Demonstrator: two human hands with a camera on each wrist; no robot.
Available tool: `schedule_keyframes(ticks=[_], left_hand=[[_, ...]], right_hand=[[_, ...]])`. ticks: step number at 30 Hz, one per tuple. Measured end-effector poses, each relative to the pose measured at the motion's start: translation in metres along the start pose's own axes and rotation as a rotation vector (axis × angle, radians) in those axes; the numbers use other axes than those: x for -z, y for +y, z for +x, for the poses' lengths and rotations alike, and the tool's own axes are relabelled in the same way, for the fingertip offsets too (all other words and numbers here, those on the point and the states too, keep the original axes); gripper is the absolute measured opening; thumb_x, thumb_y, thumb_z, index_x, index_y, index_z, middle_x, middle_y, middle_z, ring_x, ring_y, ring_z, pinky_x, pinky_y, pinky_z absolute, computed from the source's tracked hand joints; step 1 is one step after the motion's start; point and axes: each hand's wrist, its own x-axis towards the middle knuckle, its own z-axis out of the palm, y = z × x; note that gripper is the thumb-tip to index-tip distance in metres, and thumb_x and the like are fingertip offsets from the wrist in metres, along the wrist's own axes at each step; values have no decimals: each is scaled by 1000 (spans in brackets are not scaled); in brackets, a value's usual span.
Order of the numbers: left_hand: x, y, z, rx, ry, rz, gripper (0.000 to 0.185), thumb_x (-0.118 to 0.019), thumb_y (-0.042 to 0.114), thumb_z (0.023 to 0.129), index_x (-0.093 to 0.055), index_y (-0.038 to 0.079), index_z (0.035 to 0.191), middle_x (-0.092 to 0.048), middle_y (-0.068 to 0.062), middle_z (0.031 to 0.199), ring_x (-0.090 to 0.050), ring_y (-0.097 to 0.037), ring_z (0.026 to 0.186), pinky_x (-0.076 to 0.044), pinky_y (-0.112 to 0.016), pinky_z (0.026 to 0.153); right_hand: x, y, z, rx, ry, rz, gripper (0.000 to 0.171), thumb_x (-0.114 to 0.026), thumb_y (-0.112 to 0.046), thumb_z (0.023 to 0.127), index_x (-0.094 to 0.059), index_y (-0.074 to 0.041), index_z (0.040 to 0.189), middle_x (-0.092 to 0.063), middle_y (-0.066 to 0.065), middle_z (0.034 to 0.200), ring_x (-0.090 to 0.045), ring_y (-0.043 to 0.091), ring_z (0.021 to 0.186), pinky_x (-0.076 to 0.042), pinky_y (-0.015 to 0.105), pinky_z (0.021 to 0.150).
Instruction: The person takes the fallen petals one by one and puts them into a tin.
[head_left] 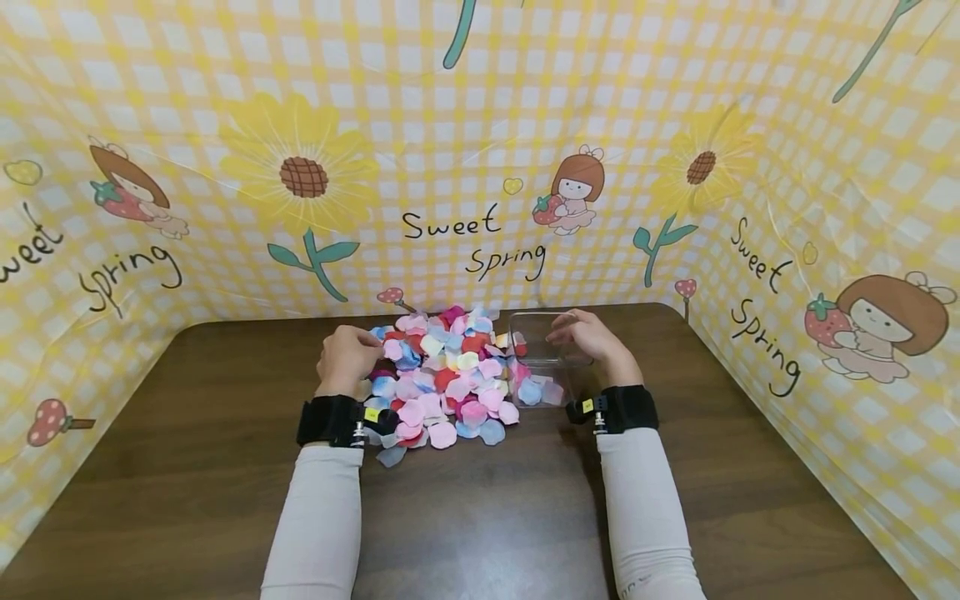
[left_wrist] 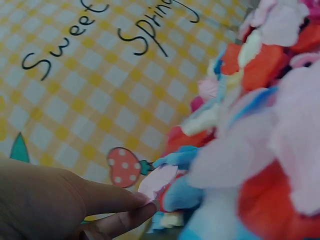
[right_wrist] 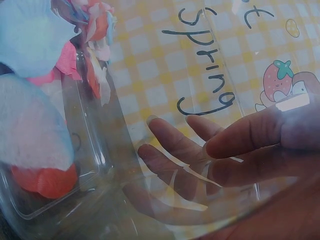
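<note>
My left hand (head_left: 348,358) is at the left edge of a heap of fabric petals (head_left: 438,379) in pink, blue, red and white. In the left wrist view its thumb and finger pinch a pale pink petal (left_wrist: 159,181). A clear plastic box (head_left: 551,362) stands against the heap's right side, with several petals (head_left: 540,390) showing inside or through its wall. My right hand (head_left: 591,337) is at the box's right back part, fingers bent. The right wrist view shows those fingers (right_wrist: 175,142) through the plastic, apart from the petals; whether they grip the wall is unclear.
The brown wooden table (head_left: 480,517) spreads around the heap. A yellow checked cloth (head_left: 450,167) with printed flowers and lettering walls off the back and both sides, close behind the petals and the box.
</note>
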Motion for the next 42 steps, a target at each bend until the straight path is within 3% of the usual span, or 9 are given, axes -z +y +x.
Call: schedule_keyframes(ticks=[9,14,17,22,26,29,36,39,42], left_hand=[[35,27,-16,-134,131,-18,20,-67,26,98,-78,10,105,-73,-14,110,-62,-37,106,-45,-57,85],[39,55,-30,-274,191,-45,19,-69,27,98,-79,13,107,-76,-10,106,-65,-31,99,-47,-52,80],[35,76,-43,-402,214,-69,18,-72,26,97,-79,13,107,-77,-7,103,-67,-27,84,-47,-45,69],[22,104,-62,-652,259,-108,14,-75,22,95,-81,12,104,-78,-5,97,-63,-19,59,-38,-32,48],[-1,121,-74,-776,257,-92,13,-76,21,94,-82,13,103,-79,-4,98,-51,-16,48,-26,-29,44],[-21,130,-83,-834,230,-27,12,-77,21,94,-82,15,103,-79,-3,97,-41,-16,47,-22,-28,45],[-62,139,-97,-955,215,50,7,-78,17,92,-83,16,97,-78,1,84,-66,-14,65,-40,-27,49],[-72,138,-99,-975,171,89,7,-76,17,94,-83,16,98,-77,2,84,-69,-15,70,-43,-27,54],[-72,136,-98,-966,130,119,7,-75,18,95,-81,16,99,-76,3,85,-67,-14,69,-41,-25,52]], right_hand=[[-1,-1,-1,-11,1,21,43,-34,-3,98,-47,7,138,-59,28,137,-54,42,128,-45,58,105],[-1,-2,-2,-19,8,13,42,-34,-5,99,-48,7,137,-60,27,136,-55,42,128,-46,58,105],[-1,-2,-2,-23,8,12,41,-33,-5,99,-49,6,136,-60,27,136,-54,42,129,-46,58,105],[-1,-1,-1,-23,-5,24,41,-33,-4,99,-48,6,136,-59,28,137,-53,43,130,-45,58,105],[-1,-1,-2,-21,-1,21,41,-34,-5,100,-48,6,136,-59,27,137,-53,43,130,-45,59,104],[-1,-2,-2,-28,-4,23,42,-34,-6,101,-47,7,138,-59,27,137,-53,42,130,-45,59,105],[0,-3,-1,-14,-8,14,40,-39,-5,101,-47,8,138,-58,30,137,-52,44,130,-45,60,104],[1,-3,-1,-10,-19,20,40,-39,-5,101,-46,8,139,-56,31,138,-51,45,131,-43,61,106],[1,-3,-2,-13,-31,39,41,-36,-5,102,-45,7,140,-55,31,140,-50,45,133,-42,61,107]])
